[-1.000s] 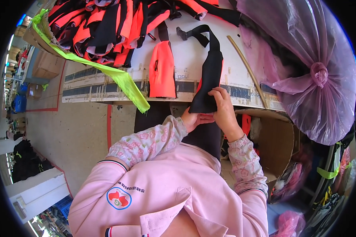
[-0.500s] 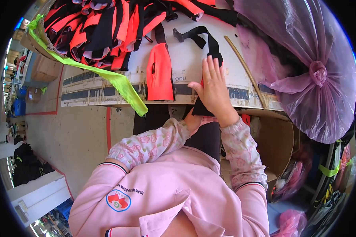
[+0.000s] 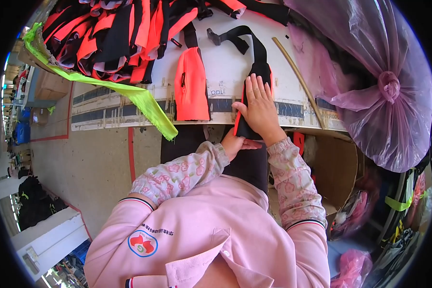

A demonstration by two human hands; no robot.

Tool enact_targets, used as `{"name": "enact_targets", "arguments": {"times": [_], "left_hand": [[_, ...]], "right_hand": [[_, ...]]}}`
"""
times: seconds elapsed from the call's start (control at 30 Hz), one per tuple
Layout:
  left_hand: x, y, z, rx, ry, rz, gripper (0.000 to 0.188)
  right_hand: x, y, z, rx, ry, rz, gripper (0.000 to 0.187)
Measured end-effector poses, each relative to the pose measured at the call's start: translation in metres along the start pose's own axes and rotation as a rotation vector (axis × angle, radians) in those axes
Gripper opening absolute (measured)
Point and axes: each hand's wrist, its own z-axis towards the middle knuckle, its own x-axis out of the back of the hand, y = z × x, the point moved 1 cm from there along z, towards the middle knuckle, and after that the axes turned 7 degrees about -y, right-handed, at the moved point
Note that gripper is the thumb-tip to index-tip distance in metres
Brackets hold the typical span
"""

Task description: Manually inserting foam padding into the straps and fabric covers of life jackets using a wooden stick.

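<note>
A black belt pouch with orange edges (image 3: 246,130) lies toward me over the table's front edge, its black strap and buckle (image 3: 245,31) stretching away across the table. My right hand (image 3: 261,106) presses flat on the pouch, fingers straight and thumb out to the side. At the pouch's near end, my left hand (image 3: 232,145) grips the edge, its fingers partly hidden beneath. To the left, a second pouch (image 3: 191,86) rests with its orange zip side up, and no hand touches it.
A heap of orange and black pouches (image 3: 115,38) fills the back left, beside a neon-yellow strip (image 3: 144,99). On the right stand a wooden stick (image 3: 298,81) lying on the table and a knotted purple plastic bag (image 3: 388,89). Below is a cardboard box (image 3: 333,168).
My right hand has slid slightly toward me along the pouch. The pouch's near end has flattened out, and my left hand's fingers now show more at its edge.
</note>
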Motion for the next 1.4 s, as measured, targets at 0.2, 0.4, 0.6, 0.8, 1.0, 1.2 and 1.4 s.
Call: {"name": "enact_targets", "arguments": {"times": [0.2, 0.4, 0.6, 0.8, 1.0, 1.2, 1.4], "left_hand": [[-0.010, 0.003, -0.001, -0.015, -0.007, 0.021, 0.045], [-0.004, -0.003, -0.003, -0.098, -0.084, 0.034, 0.044], [-0.009, -0.008, 0.001, -0.194, -0.127, -0.002, 0.038], [-0.005, -0.014, 0.006, -0.233, -0.112, -0.072, 0.033], [-0.016, -0.012, 0.008, -0.208, -0.147, -0.090, 0.034], [-0.023, -0.007, 0.007, -0.125, -0.050, -0.068, 0.037], [-0.015, -0.014, 0.007, -0.093, -0.055, -0.044, 0.038]], "right_hand": [[0.006, 0.005, -0.002, -0.020, 0.024, 0.020, 0.071], [0.065, 0.081, -0.029, -0.338, 0.242, -0.036, 0.037], [0.057, 0.129, -0.069, -0.542, -0.088, -0.471, 0.029], [0.070, 0.128, -0.082, -0.478, -0.074, -0.076, 0.025], [0.077, 0.098, -0.130, -0.374, 0.077, 0.039, 0.025], [0.053, 0.039, -0.121, -0.706, -0.088, 0.437, 0.033], [0.011, -0.019, -0.165, -0.885, -0.196, 1.760, 0.015]]}}
